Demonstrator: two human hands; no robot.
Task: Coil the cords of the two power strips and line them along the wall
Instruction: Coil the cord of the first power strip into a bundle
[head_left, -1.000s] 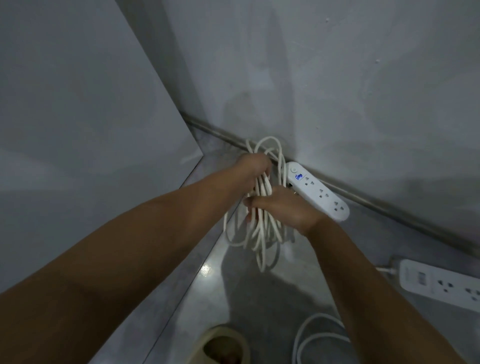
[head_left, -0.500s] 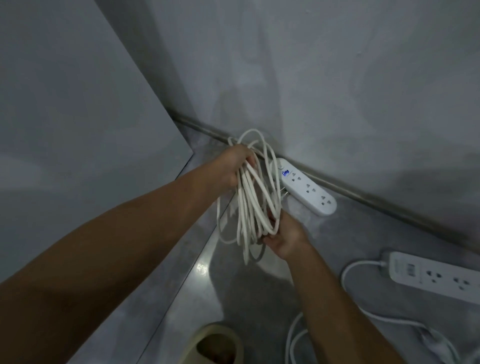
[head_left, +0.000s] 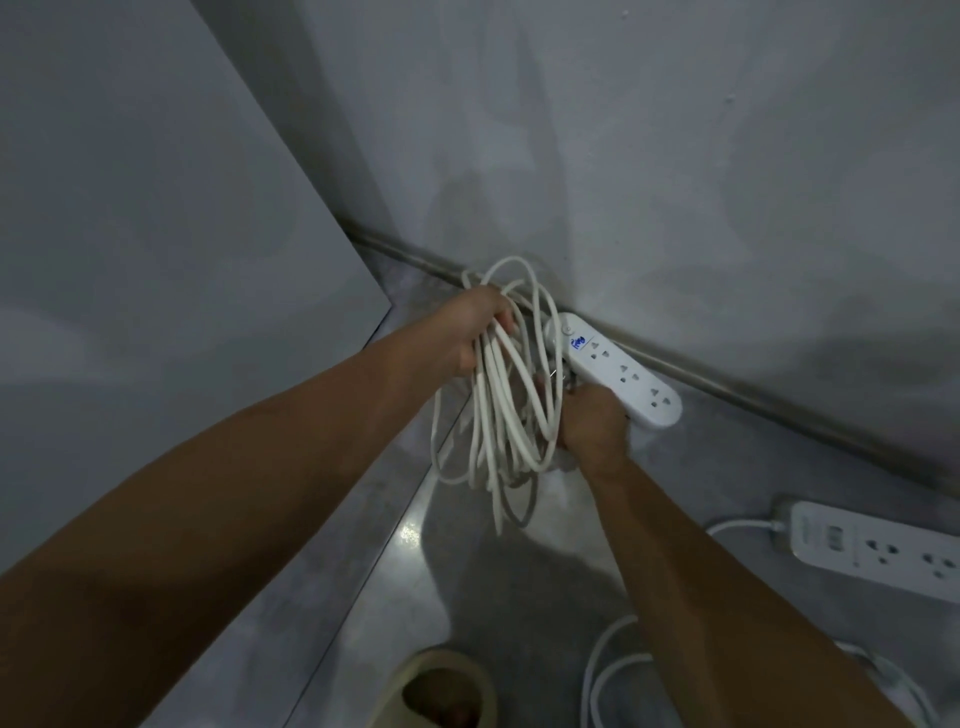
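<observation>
Left hand (head_left: 475, 332) grips coil (head_left: 498, 405) top, right hand (head_left: 592, 428) clutches its bottom, mid-frame, first strip (head_left: 623, 371) at wall (head_left: 675, 182); second strip (head_left: 878, 558) lower right, loose cord (head_left: 602, 670) not yet coiled.

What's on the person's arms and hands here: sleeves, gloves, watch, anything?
Nothing worn that shows. The left hand and right hand are bare: no gloves, rings, watch or wristband. The left forearm and right forearm are uncovered to the frame edge, with no sleeves, straps or markings. The light is dim, so fine detail could be missed.
</observation>
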